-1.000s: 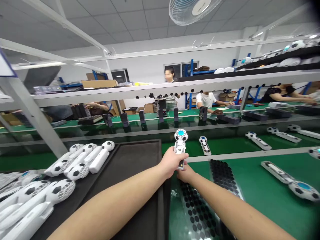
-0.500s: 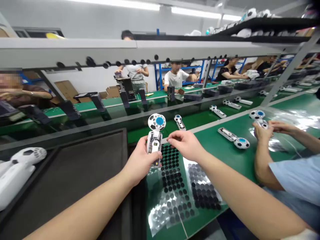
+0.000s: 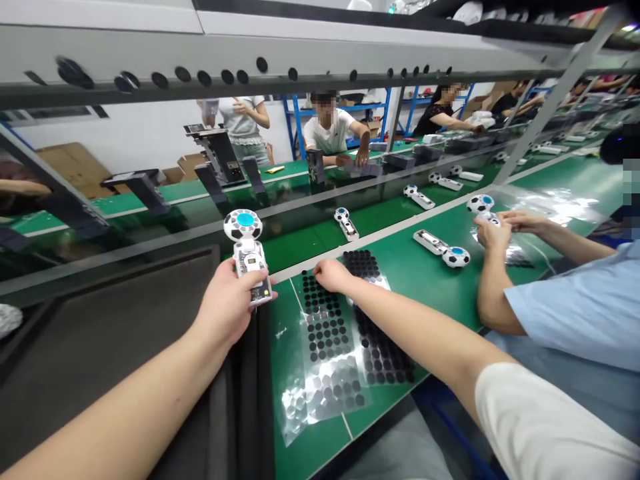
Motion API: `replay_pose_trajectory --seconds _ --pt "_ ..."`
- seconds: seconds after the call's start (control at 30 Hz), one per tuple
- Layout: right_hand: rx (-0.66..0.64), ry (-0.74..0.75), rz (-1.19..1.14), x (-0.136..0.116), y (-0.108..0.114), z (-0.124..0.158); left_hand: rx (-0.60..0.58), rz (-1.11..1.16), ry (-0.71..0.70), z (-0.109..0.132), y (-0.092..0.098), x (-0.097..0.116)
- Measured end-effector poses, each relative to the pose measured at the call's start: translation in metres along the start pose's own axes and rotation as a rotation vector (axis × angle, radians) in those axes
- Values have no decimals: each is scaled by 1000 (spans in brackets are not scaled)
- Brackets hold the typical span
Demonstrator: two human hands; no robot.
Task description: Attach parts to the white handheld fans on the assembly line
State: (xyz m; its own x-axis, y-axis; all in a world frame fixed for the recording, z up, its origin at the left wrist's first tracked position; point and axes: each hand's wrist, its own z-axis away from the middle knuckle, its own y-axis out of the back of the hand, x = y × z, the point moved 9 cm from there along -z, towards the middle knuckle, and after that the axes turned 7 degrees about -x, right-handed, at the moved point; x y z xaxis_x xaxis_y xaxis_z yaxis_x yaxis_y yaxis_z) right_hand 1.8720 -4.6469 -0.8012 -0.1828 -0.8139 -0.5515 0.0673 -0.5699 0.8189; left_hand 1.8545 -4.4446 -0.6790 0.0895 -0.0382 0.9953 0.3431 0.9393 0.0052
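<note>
A handheld device [image 3: 243,230] with a round football-patterned head, a blue centre and an opened body showing its circuit board is held upright in my left hand [image 3: 231,293], thumb across its lower front. My right hand [image 3: 333,275] is at the top end of a clear sheet of black round stickers [image 3: 325,320], fingertips pinched together; whatever they hold is too small to make out. Beside it lies a second sticker sheet [image 3: 385,347], partly under my right forearm.
A dark foam-edged tray [image 3: 125,333] fills the left side. Similar devices lie on the green belt [image 3: 346,225] and on the bench [image 3: 443,249]. At the right, a co-worker's hands [image 3: 493,233] hold another device. A shelf beam crosses above.
The view has shifted. My right hand has moved away from the device and down onto the top of the sticker sheet. My left hand still holds the device, now further left.
</note>
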Motion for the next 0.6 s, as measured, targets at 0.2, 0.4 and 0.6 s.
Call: replay_pose_trajectory --seconds 0.2,0.4,0.6 --pt "-52 -47 156 -14 -9 -40 -87 -6 10 0 -7 -8" --pt "-92 -85 210 -21 -17 -50 -96 -7 14 1 -7 -8" --pt "-120 -99 106 -13 -9 -47 -108 8 9 2 -9 -8"
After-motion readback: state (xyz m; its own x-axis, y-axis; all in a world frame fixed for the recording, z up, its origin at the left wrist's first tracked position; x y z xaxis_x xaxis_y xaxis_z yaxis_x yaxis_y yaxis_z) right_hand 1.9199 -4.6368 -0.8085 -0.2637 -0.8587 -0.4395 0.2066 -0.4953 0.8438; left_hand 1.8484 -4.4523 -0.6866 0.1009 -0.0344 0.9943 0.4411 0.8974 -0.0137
